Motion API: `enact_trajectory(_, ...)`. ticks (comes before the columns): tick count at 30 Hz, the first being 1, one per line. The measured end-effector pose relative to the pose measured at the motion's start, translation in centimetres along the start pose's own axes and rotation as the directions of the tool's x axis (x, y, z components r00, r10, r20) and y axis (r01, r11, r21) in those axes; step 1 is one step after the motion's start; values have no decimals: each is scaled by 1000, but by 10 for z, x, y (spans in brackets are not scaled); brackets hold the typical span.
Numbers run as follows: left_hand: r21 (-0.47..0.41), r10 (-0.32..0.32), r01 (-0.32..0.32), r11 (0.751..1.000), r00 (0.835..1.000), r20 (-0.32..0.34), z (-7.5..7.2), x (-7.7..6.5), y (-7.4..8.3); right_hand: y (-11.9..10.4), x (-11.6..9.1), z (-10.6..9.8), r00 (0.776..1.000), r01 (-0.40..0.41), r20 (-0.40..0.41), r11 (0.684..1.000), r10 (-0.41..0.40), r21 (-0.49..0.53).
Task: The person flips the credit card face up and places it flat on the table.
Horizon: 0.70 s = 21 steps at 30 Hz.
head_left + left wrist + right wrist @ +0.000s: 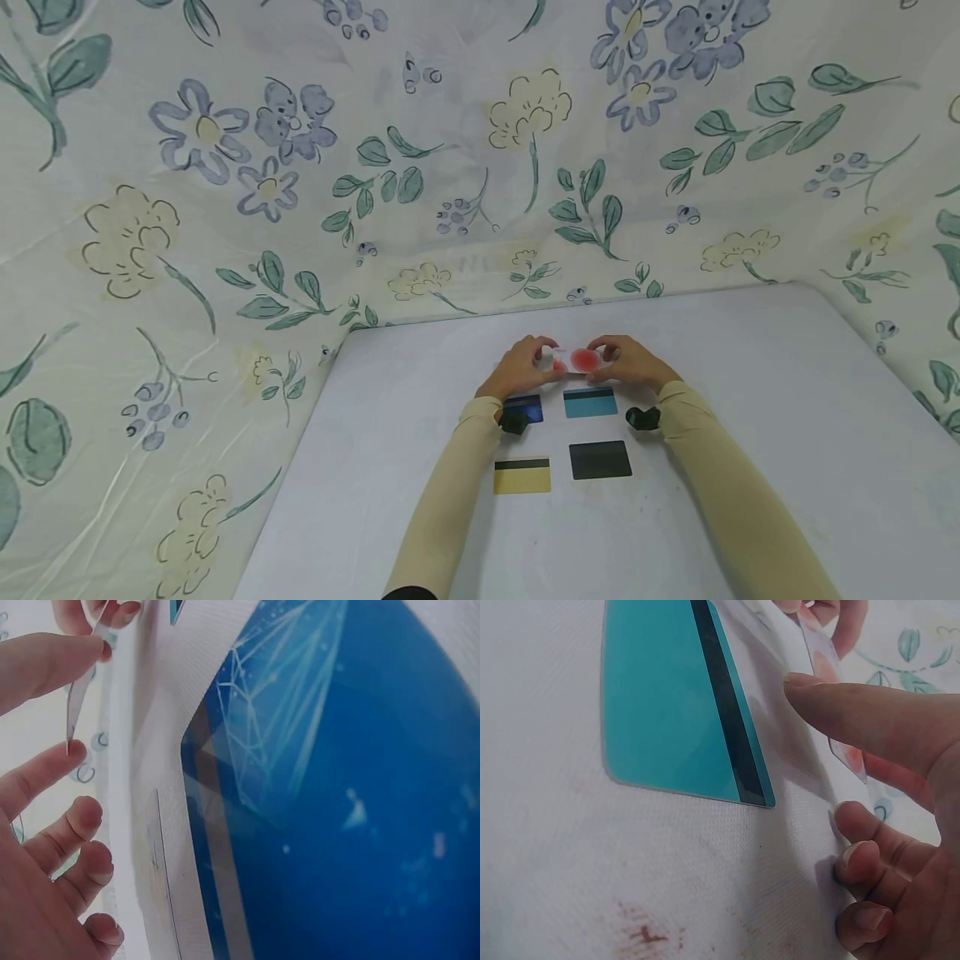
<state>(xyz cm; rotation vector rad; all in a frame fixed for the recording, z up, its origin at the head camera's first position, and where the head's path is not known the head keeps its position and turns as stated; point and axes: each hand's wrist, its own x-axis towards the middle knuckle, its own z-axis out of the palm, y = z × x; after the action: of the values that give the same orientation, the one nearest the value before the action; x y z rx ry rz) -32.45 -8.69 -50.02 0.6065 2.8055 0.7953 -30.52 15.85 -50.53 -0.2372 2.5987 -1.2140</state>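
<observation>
My left hand (521,367) and right hand (633,362) hold a white card with red-pink round patches (585,360) between them, raised over the far part of the table. In the left wrist view, the card (79,697) shows nearly edge-on between thumb and index finger. The right thumb lies across the near face of the card (849,757), its index finger behind; the other fingers curl loosely. Nearest below the hands lie a blue card (531,407), partly covered by the left wrist, and a teal card with a dark stripe (590,405).
Closer to me on the white table (360,500) lie a yellow card with a dark stripe (522,478) and a black card (601,460). Dark lumps (642,418) sit at both wrists. Flower-patterned sheeting (450,167) rises behind the table and at its sides.
</observation>
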Motion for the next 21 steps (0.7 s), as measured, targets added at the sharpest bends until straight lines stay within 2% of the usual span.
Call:
enact_trajectory(9,101,15,-14,995,1000,-3,2,2,-3,0,0,1,1000,-14,-2,1000,14,1)
enact_trajectory(21,190,9,-8,982,1000,-7,4,4,-4,-2,1,2,1000,-25,2,999,25,-28)
